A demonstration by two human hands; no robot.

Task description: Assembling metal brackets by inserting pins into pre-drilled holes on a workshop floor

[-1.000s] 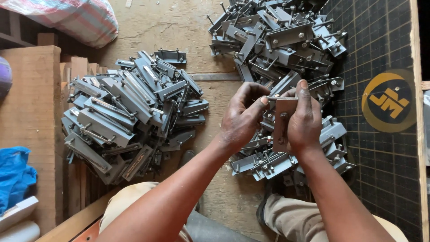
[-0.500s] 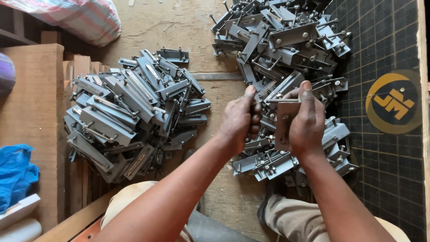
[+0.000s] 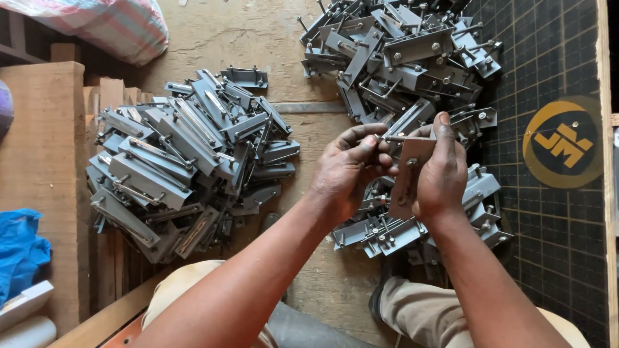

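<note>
Two forearms reach up from the bottom edge. Right hand [image 3: 443, 169] is curled tight around one upright metal bracket [image 3: 406, 175], held over the wooden floor [image 3: 219, 38]. Left hand [image 3: 348, 169] pinches a thin bolt [image 3: 394, 138] at the bracket's top between thumb and fingertips. Beyond lie two heaps of brackets: left heap [image 3: 187, 154], far heap [image 3: 400, 58].

Both bare arms reach forward from the bottom and come close together in the middle. The left hand [image 3: 348, 171] is curled, its fingertips [image 3: 369, 140] pinched together, palm turned to the right. The right hand [image 3: 443, 171] is closed in a grip, back facing up, thumb pointing forward. The hands almost touch
</note>
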